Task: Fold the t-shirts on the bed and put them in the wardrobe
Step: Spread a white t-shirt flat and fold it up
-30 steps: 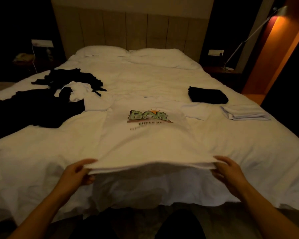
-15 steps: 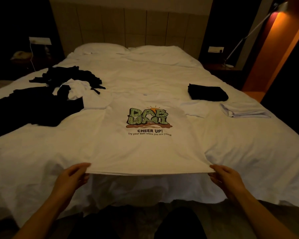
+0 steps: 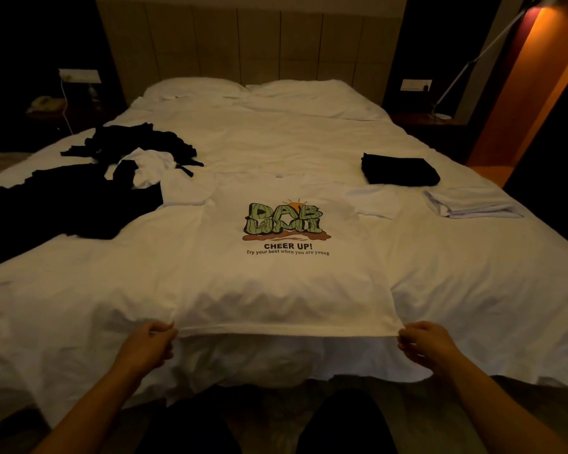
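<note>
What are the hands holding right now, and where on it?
The white cotton t-shirt with the green printed logo: left hand and right hand each pinch a bottom hem corner.

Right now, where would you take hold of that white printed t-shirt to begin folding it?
Keep the two hem corners, reached from the foot of the bed. The white t-shirt lies flat, print up, hem nearest; the left hand and right hand already pinch them, probably ready to carry the hem toward the collar.

dim, warm orange glow from the upper right (wide-angle bowing at edges), corners black.
</note>
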A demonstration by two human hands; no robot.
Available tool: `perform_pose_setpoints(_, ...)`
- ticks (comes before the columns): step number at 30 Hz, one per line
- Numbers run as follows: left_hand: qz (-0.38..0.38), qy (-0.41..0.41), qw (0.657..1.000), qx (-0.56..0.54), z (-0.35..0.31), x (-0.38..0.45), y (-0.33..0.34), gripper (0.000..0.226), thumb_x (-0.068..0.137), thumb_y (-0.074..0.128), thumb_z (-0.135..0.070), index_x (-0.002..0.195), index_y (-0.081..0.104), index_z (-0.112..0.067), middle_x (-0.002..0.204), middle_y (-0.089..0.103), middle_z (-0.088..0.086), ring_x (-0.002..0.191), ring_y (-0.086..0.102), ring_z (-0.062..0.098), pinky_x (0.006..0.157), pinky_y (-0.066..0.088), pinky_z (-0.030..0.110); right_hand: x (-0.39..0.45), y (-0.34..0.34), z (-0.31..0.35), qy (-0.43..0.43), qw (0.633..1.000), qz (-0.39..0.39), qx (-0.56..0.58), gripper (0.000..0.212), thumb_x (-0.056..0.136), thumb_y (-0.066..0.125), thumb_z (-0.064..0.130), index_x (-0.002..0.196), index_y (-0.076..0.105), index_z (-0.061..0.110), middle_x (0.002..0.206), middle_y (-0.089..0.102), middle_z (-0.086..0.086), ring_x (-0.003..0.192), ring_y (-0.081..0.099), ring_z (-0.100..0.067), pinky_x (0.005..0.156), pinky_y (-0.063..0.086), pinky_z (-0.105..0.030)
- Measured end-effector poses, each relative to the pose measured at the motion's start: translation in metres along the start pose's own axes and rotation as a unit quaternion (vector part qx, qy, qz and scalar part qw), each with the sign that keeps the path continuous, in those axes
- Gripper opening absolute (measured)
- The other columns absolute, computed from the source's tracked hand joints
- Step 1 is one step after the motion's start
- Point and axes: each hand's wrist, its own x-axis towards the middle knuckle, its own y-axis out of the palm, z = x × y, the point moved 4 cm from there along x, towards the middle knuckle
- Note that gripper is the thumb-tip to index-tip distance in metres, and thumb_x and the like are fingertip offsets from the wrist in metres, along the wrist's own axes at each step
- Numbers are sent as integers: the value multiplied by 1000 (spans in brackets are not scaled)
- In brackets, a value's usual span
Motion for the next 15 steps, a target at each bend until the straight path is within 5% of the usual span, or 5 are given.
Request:
perform_pose_setpoints(8,-21,77,996,-33,-59,22,6,13,96,60,-8,94,66,3,72,64,18,66,62,30,63,50,32,15,13,62,-126,982,-81,-119,10,93,60,18,87,60,10,90,66,-15,82,66,-30,84,56,-48)
perform_pose_setpoints(15,8,120,992,-47,-138,91,38,13,97,59,-12,91,71,-11,74,67,13,70,67,31,67,54,37,59,70,161,-226,949,-62,-210,14,94,57,23,96,66,11,90,67,-9,86,63,-29,80,51,-38)
